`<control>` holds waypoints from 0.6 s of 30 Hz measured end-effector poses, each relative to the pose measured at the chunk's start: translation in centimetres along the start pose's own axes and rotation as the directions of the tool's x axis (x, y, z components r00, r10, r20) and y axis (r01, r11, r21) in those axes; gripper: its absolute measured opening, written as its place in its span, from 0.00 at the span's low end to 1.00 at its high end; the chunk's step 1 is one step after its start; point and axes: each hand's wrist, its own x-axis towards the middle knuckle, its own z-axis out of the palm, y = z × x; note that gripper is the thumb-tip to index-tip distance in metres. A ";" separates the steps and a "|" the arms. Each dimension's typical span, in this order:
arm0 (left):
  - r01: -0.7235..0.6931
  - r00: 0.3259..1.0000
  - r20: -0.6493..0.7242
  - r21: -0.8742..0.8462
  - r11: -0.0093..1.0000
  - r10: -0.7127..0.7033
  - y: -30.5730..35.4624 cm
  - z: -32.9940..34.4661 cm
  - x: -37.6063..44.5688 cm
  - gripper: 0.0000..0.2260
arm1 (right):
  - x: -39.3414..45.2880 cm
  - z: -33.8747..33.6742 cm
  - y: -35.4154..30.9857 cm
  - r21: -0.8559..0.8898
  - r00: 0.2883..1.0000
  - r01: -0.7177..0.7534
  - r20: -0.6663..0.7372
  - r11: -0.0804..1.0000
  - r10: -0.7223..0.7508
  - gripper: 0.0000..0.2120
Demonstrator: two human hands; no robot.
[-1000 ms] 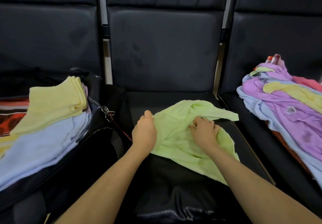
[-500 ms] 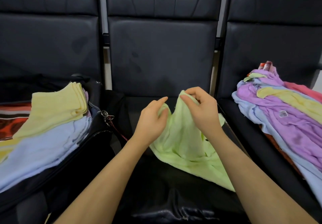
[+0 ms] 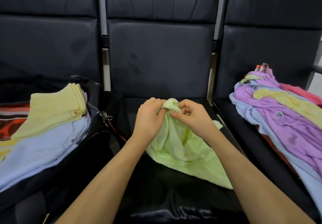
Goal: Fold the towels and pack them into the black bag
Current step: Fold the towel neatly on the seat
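Note:
A light green towel (image 3: 184, 155) lies crumpled on the middle black seat (image 3: 156, 189), its top edge raised. My left hand (image 3: 149, 119) and my right hand (image 3: 191, 117) both pinch that raised edge, close together above the seat. On the left seat the open black bag (image 3: 83, 155) holds folded towels: a yellow one (image 3: 55, 112) on top of pale blue ones (image 3: 40, 152). An unfolded heap of purple, blue, yellow and pink towels (image 3: 285, 119) fills the right seat.
Black padded backrests (image 3: 158, 58) rise behind all three seats. A metal clip with a red strap (image 3: 107, 119) hangs at the bag's right edge. A red patterned cloth (image 3: 10, 121) shows at the far left under the folded towels.
Both hands lifted the green towel's edge off the seat and came together at its top. One second ago they rested apart on the towel lying flat.

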 end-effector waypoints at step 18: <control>0.149 0.980 0.101 0.219 0.964 -0.174 -1.9 -1.9 0.9 0.25 | -0.1 -0.9 -1.0 -0.168 0.908 -0.072 -0.418 0.983 -0.005 0.26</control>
